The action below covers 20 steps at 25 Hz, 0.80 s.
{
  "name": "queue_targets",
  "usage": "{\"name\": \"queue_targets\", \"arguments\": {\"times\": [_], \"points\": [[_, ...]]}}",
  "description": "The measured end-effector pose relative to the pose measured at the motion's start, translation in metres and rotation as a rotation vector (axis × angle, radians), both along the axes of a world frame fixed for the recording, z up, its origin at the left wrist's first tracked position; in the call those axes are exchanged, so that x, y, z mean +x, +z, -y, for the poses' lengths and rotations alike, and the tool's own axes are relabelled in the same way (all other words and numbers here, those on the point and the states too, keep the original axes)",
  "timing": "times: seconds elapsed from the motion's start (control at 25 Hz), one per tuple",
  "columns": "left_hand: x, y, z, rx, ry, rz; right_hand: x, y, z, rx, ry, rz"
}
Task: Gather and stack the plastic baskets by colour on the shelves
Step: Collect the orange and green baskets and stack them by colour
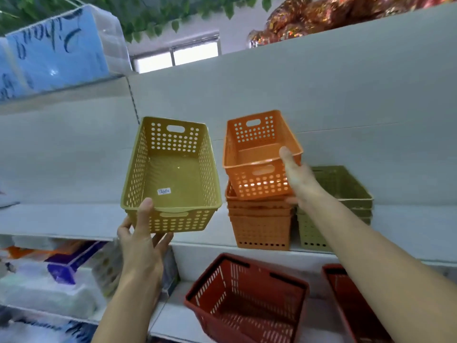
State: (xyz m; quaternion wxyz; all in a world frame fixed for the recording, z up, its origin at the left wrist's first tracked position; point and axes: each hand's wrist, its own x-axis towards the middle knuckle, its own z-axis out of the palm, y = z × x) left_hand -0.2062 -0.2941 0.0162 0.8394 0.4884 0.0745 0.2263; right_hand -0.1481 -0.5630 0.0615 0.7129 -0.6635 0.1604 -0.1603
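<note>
Left grip (141,233) clamped with thumb on top; right grip (295,177) clasped, arm outstretched.

Just one view here, a wide-angle head cam. It looks forward and slightly up at the white shelf (74,219) from close range, both forearms reaching in from the bottom edge. Lens bends the shelf edges toward the corners.

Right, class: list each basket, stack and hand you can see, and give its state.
Yellow basket: held up, tilted, empty.
Top orange basket: tilted, not yet nested.
Orange stack: nested on shelf.
Green stack: nested on shelf.
Left hand: closed on yellow basket.
Right hand: gripping top orange basket.
</note>
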Motion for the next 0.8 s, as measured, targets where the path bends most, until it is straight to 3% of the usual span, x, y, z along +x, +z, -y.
{"name": "queue_targets", "arguments": {"times": [0.08, 0.16, 0.24, 0.28, 0.4, 0.52, 0.8], "points": [[0.012, 0.000, -0.020, 0.023, -0.058, -0.011, 0.002, -0.013, -0.004, -0.438, -0.164, -0.052], [0.022, -0.002, -0.035, 0.032, -0.117, -0.011, -0.005, -0.026, -0.007, -1.033, -0.423, 0.207], [0.030, -0.006, -0.043, 0.024, -0.158, -0.012, -0.007, -0.035, -0.016, -1.616, -0.421, 0.432], [0.032, -0.008, -0.046, 0.019, -0.176, -0.011, -0.001, -0.042, -0.017, -1.771, -0.378, 0.433], [0.033, -0.011, -0.050, -0.002, -0.224, -0.012, 0.008, -0.041, -0.024, -1.818, -0.398, 0.343], [0.034, -0.012, -0.050, -0.050, -0.251, -0.016, 0.009, -0.016, -0.024, -1.868, -0.482, 0.436], [0.024, -0.005, -0.038, -0.091, -0.267, -0.024, 0.024, 0.007, -0.034, -1.987, -0.458, 0.246]]}}
